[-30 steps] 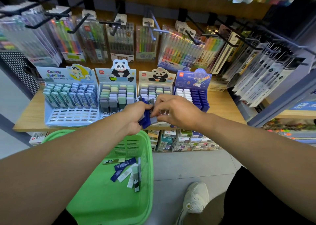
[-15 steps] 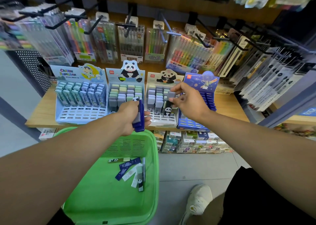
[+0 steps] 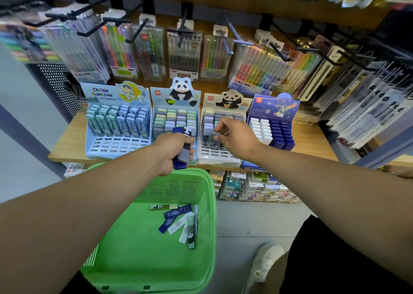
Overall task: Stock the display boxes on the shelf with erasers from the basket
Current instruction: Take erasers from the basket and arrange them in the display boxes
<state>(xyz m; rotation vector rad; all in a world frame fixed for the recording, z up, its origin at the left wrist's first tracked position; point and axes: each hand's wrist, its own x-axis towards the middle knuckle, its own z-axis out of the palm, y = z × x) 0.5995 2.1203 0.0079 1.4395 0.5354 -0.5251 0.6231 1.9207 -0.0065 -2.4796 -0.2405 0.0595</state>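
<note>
1. Left hand [image 3: 173, 149]: grip clenched round a bundle of erasers [image 3: 183, 152], dark blue and grey, one with a panda sleeve. It is held over the front of the green-toned panda box [image 3: 175, 123].
2. Right hand [image 3: 235, 135]: fingertips pinching one grey eraser [image 3: 215, 133], over the second panda box [image 3: 220, 126], above its partly bare front slots.
3. Green basket [image 3: 156, 260] below the shelf [image 3: 67, 141]; a few loose erasers [image 3: 178, 223] lie inside it.
4. Blue space-print box [image 3: 272, 126] just right of the second panda box.

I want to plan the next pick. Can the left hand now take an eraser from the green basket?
Probably not yet: the left hand grips a bundle of erasers, so its fingers are occupied. The way down to the green basket looks free.
</note>
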